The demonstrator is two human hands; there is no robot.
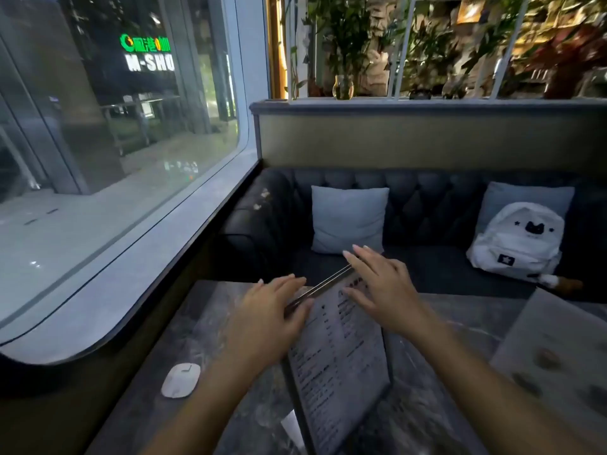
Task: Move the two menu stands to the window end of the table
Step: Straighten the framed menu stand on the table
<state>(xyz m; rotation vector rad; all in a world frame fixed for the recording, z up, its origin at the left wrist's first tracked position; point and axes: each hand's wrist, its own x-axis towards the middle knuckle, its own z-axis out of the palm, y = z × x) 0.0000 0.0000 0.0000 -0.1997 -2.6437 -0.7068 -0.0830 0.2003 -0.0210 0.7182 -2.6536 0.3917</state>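
Menu stand (pixel 341 359) between both hands' grip

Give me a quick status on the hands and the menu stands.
Both hands on top edge of menu stands, fingers flat. Stands upright mid-table. White puck lies window-side.

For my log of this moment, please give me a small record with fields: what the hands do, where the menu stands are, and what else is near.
left hand: on top edge of the menu stands, fingers spread
right hand: on the same top edge, farther end
menu stands: upright on table, two edges visible together
table: dark marble
white object: on table, window side
backpack: white, on sofa
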